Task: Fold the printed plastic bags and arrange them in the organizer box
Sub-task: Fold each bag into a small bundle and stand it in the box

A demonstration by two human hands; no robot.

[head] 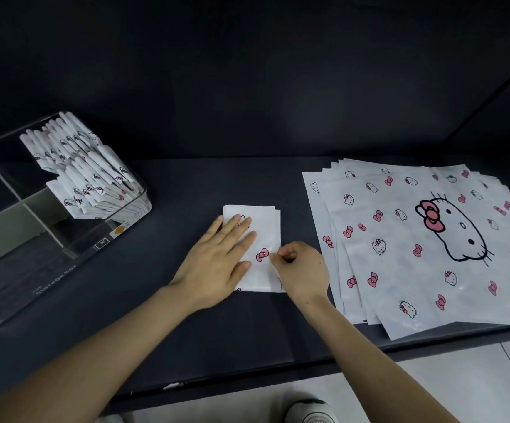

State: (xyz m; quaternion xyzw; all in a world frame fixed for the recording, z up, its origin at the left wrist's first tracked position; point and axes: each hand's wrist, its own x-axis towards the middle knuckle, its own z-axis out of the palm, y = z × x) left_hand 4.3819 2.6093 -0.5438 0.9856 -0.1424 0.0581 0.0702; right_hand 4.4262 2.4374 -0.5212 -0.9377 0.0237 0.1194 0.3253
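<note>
I see the folded bag lying in the middle of the dark worktop, right in front of me. It is a small white strip with a pink bow on it. The left grip, a bare hand, is spread flat with straight fingers and presses down on the left part of the bag. The right grip, the other bare hand, has its fingers curled in and pinches the right edge of the same bag between thumb and finger.

To the right lies a pile of flat bags, white with pink bows and cat faces. The top one has one big cat face. The pile hangs a little over the near edge of the worktop.

To the left stands the clear organizer box. Many folded bags stand packed together in its far right part, leaning over.

Down below I see a pale floor and a shoe.
</note>
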